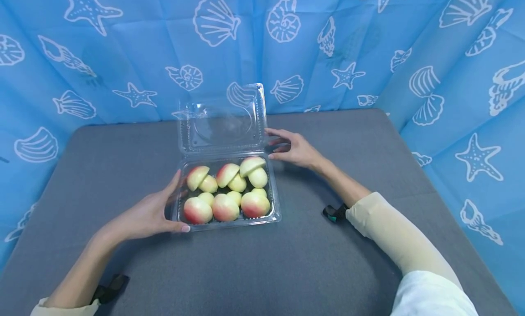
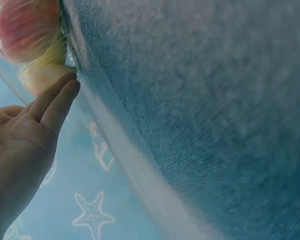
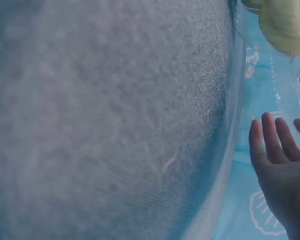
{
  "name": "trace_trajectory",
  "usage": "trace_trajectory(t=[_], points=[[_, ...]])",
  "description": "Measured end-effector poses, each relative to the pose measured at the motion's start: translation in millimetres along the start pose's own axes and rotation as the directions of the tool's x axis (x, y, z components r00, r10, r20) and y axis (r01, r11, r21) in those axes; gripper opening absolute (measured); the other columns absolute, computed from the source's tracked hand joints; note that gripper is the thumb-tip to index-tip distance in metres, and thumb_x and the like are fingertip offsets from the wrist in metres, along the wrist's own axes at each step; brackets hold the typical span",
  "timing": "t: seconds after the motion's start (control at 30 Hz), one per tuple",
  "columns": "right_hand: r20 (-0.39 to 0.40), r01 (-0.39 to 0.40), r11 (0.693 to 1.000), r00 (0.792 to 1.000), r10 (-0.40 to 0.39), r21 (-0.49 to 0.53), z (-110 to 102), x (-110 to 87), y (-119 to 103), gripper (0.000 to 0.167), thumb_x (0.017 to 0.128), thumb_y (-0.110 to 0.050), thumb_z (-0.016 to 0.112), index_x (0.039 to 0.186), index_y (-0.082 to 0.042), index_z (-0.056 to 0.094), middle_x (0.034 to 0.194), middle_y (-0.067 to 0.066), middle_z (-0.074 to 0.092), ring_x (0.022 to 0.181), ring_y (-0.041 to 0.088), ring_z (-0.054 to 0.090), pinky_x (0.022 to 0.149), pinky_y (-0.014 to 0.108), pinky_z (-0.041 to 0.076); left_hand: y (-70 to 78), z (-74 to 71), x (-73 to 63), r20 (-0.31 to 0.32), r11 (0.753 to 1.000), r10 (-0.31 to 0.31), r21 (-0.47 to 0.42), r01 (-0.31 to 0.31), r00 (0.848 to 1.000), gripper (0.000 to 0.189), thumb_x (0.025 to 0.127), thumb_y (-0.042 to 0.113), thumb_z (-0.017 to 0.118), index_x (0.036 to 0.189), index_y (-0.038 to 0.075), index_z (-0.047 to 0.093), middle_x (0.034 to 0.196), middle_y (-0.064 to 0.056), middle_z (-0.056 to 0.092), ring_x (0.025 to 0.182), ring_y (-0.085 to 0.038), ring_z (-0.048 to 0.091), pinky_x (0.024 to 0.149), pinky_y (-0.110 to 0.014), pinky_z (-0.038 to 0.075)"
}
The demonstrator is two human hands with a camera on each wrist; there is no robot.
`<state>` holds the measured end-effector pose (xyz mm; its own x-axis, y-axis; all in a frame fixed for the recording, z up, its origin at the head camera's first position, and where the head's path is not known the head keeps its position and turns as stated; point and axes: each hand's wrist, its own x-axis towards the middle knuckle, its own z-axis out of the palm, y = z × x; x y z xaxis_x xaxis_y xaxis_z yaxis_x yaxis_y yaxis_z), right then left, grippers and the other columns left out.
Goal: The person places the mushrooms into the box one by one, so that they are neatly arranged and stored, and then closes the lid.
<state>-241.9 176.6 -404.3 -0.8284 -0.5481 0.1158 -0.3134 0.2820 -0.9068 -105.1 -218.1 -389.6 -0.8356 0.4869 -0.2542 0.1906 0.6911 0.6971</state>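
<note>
A clear plastic clamshell box stands on the table with its lid raised at the back. Inside lie several mushroom-shaped pieces, cream with red blush, in two rows. My left hand is at the box's left side, thumb by the front left corner and fingers fairly straight along the side; the left wrist view shows the fingertips against the box. At the back right, my right hand has loosely spread fingers beside the hinge and the lid's lower edge. Whether its fingertips touch the plastic, I cannot tell.
A grey cloth-covered table carries the box. Blue curtains with white shells and starfish hang behind and on both sides. Black straps are on both wrists.
</note>
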Motion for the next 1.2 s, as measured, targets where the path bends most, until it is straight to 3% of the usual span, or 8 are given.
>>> trace_trajectory(t=[0.13, 0.23, 0.43, 0.6, 0.93, 1.03, 1.2], points=[[-0.041, 0.073, 0.996, 0.997, -0.071, 0.046, 0, -2.8, 1, 0.07, 0.085, 0.007, 0.073, 0.148, 0.001, 0.042, 0.149, 0.022, 0.045, 0.122, 0.043, 0.055, 0.101, 0.054, 0.046, -0.4, 1.5, 0.0, -0.042, 1.0, 0.014, 0.017, -0.013, 0.999, 0.135, 0.071, 0.057, 0.084, 0.159, 0.013, -0.008, 0.16, -0.019, 0.025, 0.139, -0.038, 0.04, 0.105, -0.06, 0.038], [-0.041, 0.098, 0.991, 0.995, -0.094, 0.095, -1, -5.7, 0, 0.066, 0.087, 0.012, 0.067, 0.147, 0.005, 0.041, 0.148, 0.026, 0.044, 0.122, 0.048, 0.054, 0.101, 0.052, 0.046, 0.0, 2.3, -0.2, -0.067, 0.999, 0.018, 0.033, -0.016, 0.998, 0.134, 0.071, 0.057, 0.084, 0.16, 0.012, -0.006, 0.157, -0.018, 0.032, 0.138, -0.036, 0.041, 0.105, -0.061, 0.036], [-0.006, 0.1, 0.981, 0.995, -0.1, 0.168, -4, -14.6, -4, 0.059, 0.091, 0.009, 0.063, 0.146, 0.001, 0.044, 0.149, 0.018, 0.046, 0.125, 0.041, 0.055, 0.101, 0.037, 0.048, 1.4, 2.1, 1.6, -0.067, 1.0, 0.009, 0.026, -0.007, 0.998, 0.133, 0.071, 0.055, 0.084, 0.16, 0.011, -0.004, 0.162, -0.016, 0.021, 0.136, -0.033, 0.045, 0.105, -0.06, 0.038], [-0.009, 0.114, 0.971, 0.993, -0.115, 0.212, -8, -20.4, -5, 0.051, 0.092, 0.004, 0.065, 0.142, 0.001, 0.05, 0.144, 0.018, 0.051, 0.126, 0.037, 0.056, 0.102, 0.038, 0.047, 0.1, 3.2, 3.4, -0.083, 1.0, 0.018, -0.005, -0.019, 0.996, 0.132, 0.07, 0.051, 0.087, 0.16, 0.012, -0.002, 0.163, -0.015, 0.019, 0.136, -0.033, 0.046, 0.104, -0.058, 0.04], [-0.063, 0.072, 0.989, 0.996, -0.065, 0.126, -13, -30.1, -11, 0.028, 0.093, -0.001, 0.066, 0.12, 0.006, 0.068, 0.121, 0.019, 0.068, 0.108, 0.024, 0.069, 0.093, 0.033, 0.053, -1.7, 8.9, 4.3, -0.145, 0.996, 0.055, -0.061, -0.065, 0.988, 0.129, 0.07, 0.047, 0.088, 0.16, 0.011, 0.002, 0.162, -0.016, 0.024, 0.134, -0.033, 0.048, 0.105, -0.056, 0.04], [-0.082, 0.043, 0.996, 0.996, -0.036, 0.083, -14, -32.6, -10, 0.024, 0.093, -0.001, 0.067, 0.115, 0.007, 0.069, 0.121, 0.02, 0.067, 0.109, 0.019, 0.068, 0.089, 0.029, 0.054, -1.7, 11.7, 4.2, -0.165, 0.996, 0.055, -0.064, -0.066, 0.985, 0.128, 0.071, 0.045, 0.088, 0.161, 0.011, 0.004, 0.162, -0.016, 0.024, 0.133, -0.034, 0.048, 0.105, -0.058, 0.038], [-0.063, 0.048, 0.998, 0.997, -0.045, 0.042, -14, -34.5, -7, 0.021, 0.093, -0.003, 0.068, 0.112, 0.004, 0.072, 0.124, 0.017, 0.067, 0.118, 0.021, 0.064, 0.096, 0.029, 0.051, -2.7, 16.9, 2.7, -0.183, 0.999, 0.022, -0.04, -0.029, 0.983, 0.128, 0.07, 0.047, 0.088, 0.161, 0.014, 0.004, 0.156, -0.02, 0.034, 0.131, -0.034, 0.051, 0.105, -0.062, 0.037]])
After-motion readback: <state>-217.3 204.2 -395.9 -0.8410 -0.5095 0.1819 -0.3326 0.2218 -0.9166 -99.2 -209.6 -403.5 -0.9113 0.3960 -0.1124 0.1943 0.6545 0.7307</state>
